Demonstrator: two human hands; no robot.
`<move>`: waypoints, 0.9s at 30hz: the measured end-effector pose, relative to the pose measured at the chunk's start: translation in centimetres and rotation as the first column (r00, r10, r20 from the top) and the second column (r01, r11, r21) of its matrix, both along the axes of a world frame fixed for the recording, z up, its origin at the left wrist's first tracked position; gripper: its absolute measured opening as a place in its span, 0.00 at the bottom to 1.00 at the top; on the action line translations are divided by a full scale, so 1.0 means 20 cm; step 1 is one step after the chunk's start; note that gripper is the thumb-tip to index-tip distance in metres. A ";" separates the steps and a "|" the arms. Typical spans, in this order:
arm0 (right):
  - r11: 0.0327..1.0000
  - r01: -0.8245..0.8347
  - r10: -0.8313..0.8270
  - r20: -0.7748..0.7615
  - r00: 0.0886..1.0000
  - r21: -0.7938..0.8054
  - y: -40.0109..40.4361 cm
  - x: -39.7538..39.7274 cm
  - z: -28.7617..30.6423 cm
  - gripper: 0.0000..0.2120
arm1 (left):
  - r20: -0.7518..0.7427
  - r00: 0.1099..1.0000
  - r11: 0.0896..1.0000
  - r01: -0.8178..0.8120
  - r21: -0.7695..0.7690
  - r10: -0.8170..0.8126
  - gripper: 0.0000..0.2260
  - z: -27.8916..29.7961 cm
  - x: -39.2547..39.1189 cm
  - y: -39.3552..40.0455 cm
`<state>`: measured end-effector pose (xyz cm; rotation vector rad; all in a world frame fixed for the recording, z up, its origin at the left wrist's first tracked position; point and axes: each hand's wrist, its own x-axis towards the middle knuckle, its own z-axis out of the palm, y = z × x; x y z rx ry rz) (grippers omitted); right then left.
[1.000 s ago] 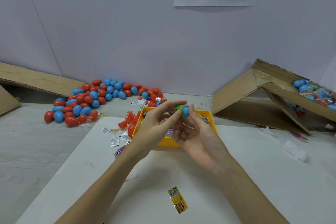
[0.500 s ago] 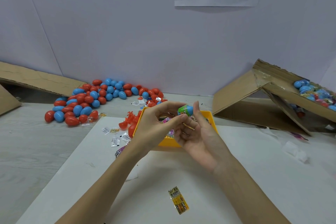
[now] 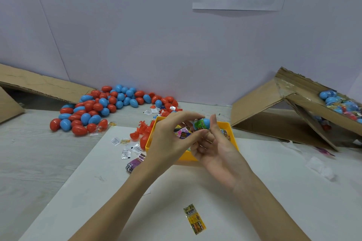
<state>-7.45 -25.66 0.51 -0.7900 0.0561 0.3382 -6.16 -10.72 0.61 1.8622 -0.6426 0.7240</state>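
A blue plastic egg with a green printed wrapper [image 3: 201, 124] is held in the air above a yellow tray [image 3: 233, 139]. My left hand [image 3: 172, 139] pinches it from the left with thumb and fingertips. My right hand [image 3: 217, 152], palm turned up, grips it from the right and below. The tray holds several coloured wrappers, partly hidden behind my hands.
A pile of red and blue eggs [image 3: 101, 107] lies at the back left. Small sachets [image 3: 125, 146] and red half-shells [image 3: 141, 133] lie left of the tray. A yellow wrapper [image 3: 195, 219] lies on the white sheet. A tipped cardboard box [image 3: 293, 115] holds wrapped eggs at right.
The egg has been turned between my fingers, so more of its green wrapper faces me. Both hands stay above the tray.
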 end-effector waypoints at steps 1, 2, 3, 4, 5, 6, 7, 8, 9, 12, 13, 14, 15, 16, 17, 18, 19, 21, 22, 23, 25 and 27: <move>1.000 0.001 -0.001 0.004 1.000 -0.007 0.00 0.00 0.00 0.28 | 0.016 1.000 1.000 -0.010 0.011 0.010 0.14 0.00 0.00 0.00; 1.000 0.004 -0.004 0.011 1.000 -0.018 -0.01 0.00 0.00 0.27 | 0.028 0.999 1.000 -0.018 0.025 0.017 0.14 0.00 0.00 0.01; 0.999 0.008 -0.007 0.015 1.000 -0.032 -0.01 0.00 0.00 0.27 | 0.034 0.999 0.999 -0.022 0.039 0.020 0.14 0.00 0.00 0.01; 0.999 0.012 -0.011 0.018 1.000 -0.044 -0.01 0.00 0.00 0.26 | 0.037 0.999 0.998 -0.024 0.054 0.022 0.14 0.00 0.00 0.01; 0.998 0.016 -0.015 0.018 1.000 -0.058 -0.01 0.00 0.00 0.25 | 0.039 0.999 0.997 -0.026 0.068 0.024 0.15 0.00 0.00 0.02; 0.996 0.026 -0.024 0.019 1.000 -0.087 -0.01 0.00 0.00 0.25 | 0.043 0.999 0.996 -0.029 0.083 0.026 0.15 0.00 0.01 0.02; 0.989 0.046 -0.043 0.027 0.999 -0.142 -0.01 0.00 0.00 0.25 | 0.049 0.998 0.995 -0.035 0.097 0.030 0.15 0.00 0.01 0.02; 0.968 0.089 -0.077 0.057 0.995 -0.234 -0.01 0.00 0.00 0.25 | 0.058 0.998 0.992 -0.047 0.115 0.040 0.15 0.00 0.02 0.02; 0.919 0.154 -0.117 0.121 0.986 -0.364 -0.01 0.01 0.01 0.25 | 0.067 0.996 0.988 -0.065 0.137 0.056 0.15 -0.01 0.02 0.03; 0.636 0.385 -0.099 0.423 0.901 -0.669 -0.03 -0.01 -0.01 0.20 | 0.072 0.996 0.975 -0.066 0.211 0.052 0.16 -0.02 0.04 0.04; 0.579 0.421 -0.056 0.481 0.875 -0.698 -0.03 -0.01 -0.01 0.17 | 0.068 0.997 0.973 -0.042 0.229 0.027 0.17 -0.02 0.05 0.04; 0.562 0.431 -0.031 0.503 0.864 -0.706 -0.04 -0.02 -0.01 0.14 | 0.067 0.998 0.969 -0.023 0.247 0.006 0.18 -0.02 0.05 0.04; 0.567 0.426 -0.024 0.502 0.865 -0.705 -0.04 -0.02 -0.01 0.12 | 0.068 0.998 0.964 -0.011 0.264 -0.007 0.19 -0.03 0.05 0.04; 0.580 0.412 -0.025 0.489 0.872 -0.703 -0.05 -0.01 -0.01 0.11 | 0.070 0.997 0.962 -0.006 0.274 -0.013 0.20 -0.03 0.05 0.04; 0.590 0.398 -0.029 0.474 0.880 -0.703 -0.06 -0.01 -0.01 0.11 | 0.069 0.998 0.961 -0.006 0.275 -0.014 0.22 -0.02 0.05 0.04; 0.594 0.385 -0.034 0.457 0.889 -0.706 -0.07 0.00 0.00 0.11 | 0.062 0.998 0.964 -0.008 0.267 -0.009 0.23 -0.02 0.05 0.04; 0.605 0.375 -0.049 0.437 0.898 -0.703 -0.09 0.00 0.01 0.11 | 0.049 0.999 0.968 -0.011 0.253 -0.002 0.24 -0.02 0.05 0.05; 0.709 0.360 -0.133 0.386 0.913 -0.606 -0.17 0.05 0.10 0.11 | 0.026 0.999 0.974 -0.031 0.224 0.026 0.23 -0.01 0.04 0.05; 0.799 0.361 -0.205 0.347 0.915 -0.481 -0.25 0.09 0.17 0.12 | 0.020 0.999 0.975 -0.050 0.217 0.047 0.22 0.00 0.04 0.06; 0.875 0.372 -0.286 0.290 0.913 -0.310 -0.34 0.13 0.25 0.13 | 0.017 0.998 0.974 -0.068 0.216 0.066 0.20 0.00 0.04 0.06; 0.890 0.455 -0.446 0.177 0.878 -0.017 -0.53 0.21 0.43 0.17 | 0.011 0.995 0.970 -0.096 0.223 0.096 0.14 0.01 0.05 0.07; 0.859 0.511 -0.510 0.127 0.851 0.030 -0.65 0.26 0.51 0.23 | -0.007 0.993 0.965 -0.112 0.237 0.117 0.11 0.01 0.05 0.07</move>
